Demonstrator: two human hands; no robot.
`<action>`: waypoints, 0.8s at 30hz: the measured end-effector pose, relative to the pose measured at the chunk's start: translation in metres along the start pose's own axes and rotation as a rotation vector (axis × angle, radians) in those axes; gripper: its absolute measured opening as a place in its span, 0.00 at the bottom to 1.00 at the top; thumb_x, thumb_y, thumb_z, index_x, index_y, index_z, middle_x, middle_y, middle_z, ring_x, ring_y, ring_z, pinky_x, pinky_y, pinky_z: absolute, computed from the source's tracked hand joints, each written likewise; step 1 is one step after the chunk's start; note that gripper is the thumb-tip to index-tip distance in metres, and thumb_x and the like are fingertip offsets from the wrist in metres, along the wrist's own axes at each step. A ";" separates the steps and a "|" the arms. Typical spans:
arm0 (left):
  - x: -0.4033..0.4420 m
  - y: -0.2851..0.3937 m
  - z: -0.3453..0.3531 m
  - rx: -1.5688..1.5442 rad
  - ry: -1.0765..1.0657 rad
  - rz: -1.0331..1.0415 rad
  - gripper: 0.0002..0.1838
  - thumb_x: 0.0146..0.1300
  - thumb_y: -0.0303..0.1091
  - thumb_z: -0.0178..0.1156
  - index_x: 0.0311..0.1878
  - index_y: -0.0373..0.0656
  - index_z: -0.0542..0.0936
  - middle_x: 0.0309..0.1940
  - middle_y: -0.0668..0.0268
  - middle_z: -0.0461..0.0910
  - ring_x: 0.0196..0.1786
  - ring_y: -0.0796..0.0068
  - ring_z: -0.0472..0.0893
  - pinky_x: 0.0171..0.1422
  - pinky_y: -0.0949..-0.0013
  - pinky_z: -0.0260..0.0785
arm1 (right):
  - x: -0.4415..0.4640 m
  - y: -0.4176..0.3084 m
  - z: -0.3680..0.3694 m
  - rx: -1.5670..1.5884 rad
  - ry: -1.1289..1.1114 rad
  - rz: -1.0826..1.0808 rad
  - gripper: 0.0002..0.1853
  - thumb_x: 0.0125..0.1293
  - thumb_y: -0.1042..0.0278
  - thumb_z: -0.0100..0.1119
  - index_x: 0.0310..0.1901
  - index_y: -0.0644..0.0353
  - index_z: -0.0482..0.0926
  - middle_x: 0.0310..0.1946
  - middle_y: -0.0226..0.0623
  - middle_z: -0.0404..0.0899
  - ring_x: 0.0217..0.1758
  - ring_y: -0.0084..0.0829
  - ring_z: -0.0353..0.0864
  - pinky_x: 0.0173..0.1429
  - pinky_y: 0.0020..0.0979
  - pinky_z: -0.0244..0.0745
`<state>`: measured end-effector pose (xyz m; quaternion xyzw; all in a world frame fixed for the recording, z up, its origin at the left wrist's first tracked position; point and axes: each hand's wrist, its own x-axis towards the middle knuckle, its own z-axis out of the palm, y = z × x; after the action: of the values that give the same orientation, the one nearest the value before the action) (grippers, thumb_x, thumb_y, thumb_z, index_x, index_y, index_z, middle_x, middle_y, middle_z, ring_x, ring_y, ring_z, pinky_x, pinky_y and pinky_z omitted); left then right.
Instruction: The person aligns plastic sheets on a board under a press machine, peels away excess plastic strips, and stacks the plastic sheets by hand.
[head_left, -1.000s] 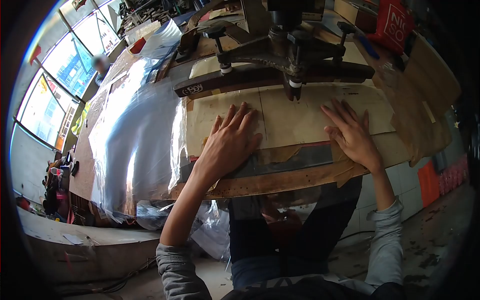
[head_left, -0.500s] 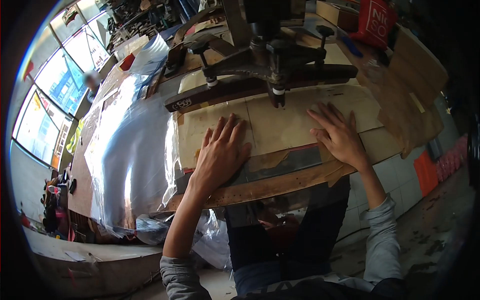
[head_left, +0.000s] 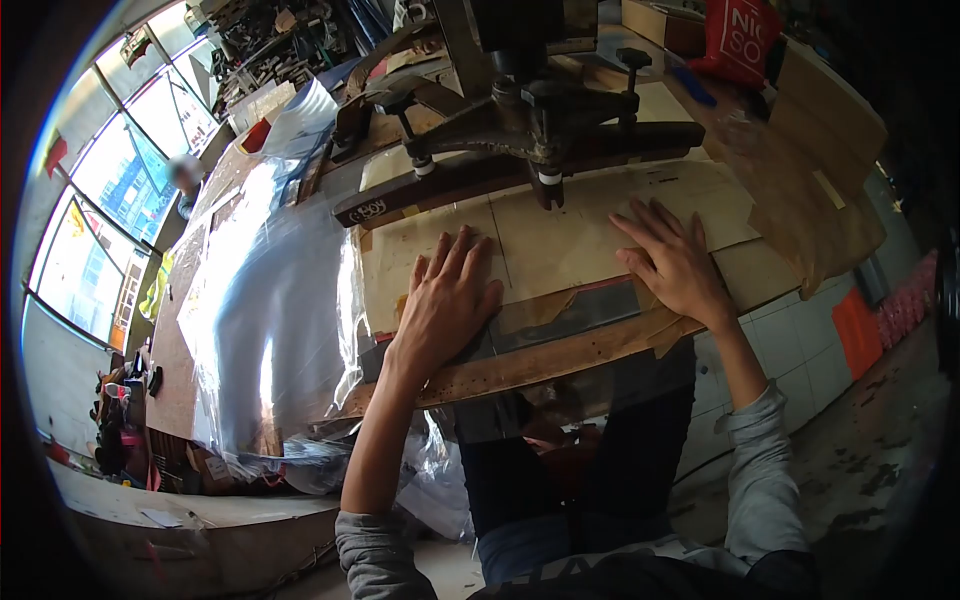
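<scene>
My left hand [head_left: 447,300] lies flat with fingers stretched on a pale board [head_left: 560,235], near a dark line that crosses it. My right hand [head_left: 675,262] rests with spread fingers farther right on the same board. Neither hand holds anything. Just beyond my fingertips, a dark metal press bar [head_left: 520,172] spans the board, hung from a bracket with a screw knob [head_left: 633,58] on each side. Along the board's near side runs a dark strip [head_left: 570,318] with torn brown tape. Clear plastic film seems to cover part of the board.
A stack of clear plastic sheets [head_left: 285,310] drapes over the table left of my left hand. Brown paper [head_left: 800,220] and a red bag [head_left: 738,40] lie at the right. The wooden table edge [head_left: 540,362] is close to my lap. Another person [head_left: 185,180] is far left.
Both hands stay flat in nearly the same places on the board. The whole view has shifted slightly, and the press looks unmoved.
</scene>
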<state>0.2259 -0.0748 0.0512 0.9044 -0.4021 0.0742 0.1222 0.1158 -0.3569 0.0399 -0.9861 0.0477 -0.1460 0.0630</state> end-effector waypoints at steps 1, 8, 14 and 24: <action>0.001 0.000 0.000 0.003 0.006 0.001 0.27 0.68 0.45 0.51 0.68 0.47 0.65 0.72 0.52 0.58 0.74 0.47 0.56 0.75 0.44 0.50 | 0.000 0.000 0.000 0.007 0.021 0.000 0.26 0.70 0.44 0.49 0.67 0.40 0.68 0.71 0.36 0.61 0.75 0.43 0.56 0.71 0.69 0.44; 0.000 -0.002 0.003 -0.013 0.039 0.004 0.27 0.68 0.45 0.52 0.68 0.46 0.66 0.72 0.52 0.59 0.74 0.46 0.58 0.74 0.44 0.51 | 0.000 -0.001 0.001 0.011 0.057 -0.011 0.25 0.69 0.44 0.50 0.66 0.39 0.69 0.70 0.37 0.63 0.74 0.44 0.58 0.71 0.69 0.45; -0.002 -0.006 0.003 -0.048 0.086 0.045 0.27 0.67 0.44 0.54 0.66 0.44 0.67 0.70 0.52 0.61 0.73 0.44 0.59 0.74 0.45 0.52 | 0.001 -0.002 0.002 0.014 0.030 0.000 0.25 0.69 0.43 0.49 0.66 0.37 0.69 0.70 0.37 0.62 0.74 0.45 0.58 0.71 0.69 0.43; -0.005 -0.007 -0.006 -0.053 0.025 -0.007 0.27 0.65 0.44 0.56 0.65 0.44 0.68 0.70 0.50 0.61 0.72 0.43 0.59 0.74 0.45 0.53 | 0.002 -0.010 0.003 0.035 0.029 0.007 0.26 0.69 0.43 0.50 0.66 0.37 0.69 0.70 0.37 0.62 0.74 0.45 0.58 0.71 0.71 0.42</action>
<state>0.2273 -0.0649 0.0550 0.9012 -0.3993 0.0745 0.1515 0.1189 -0.3472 0.0387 -0.9824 0.0494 -0.1611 0.0803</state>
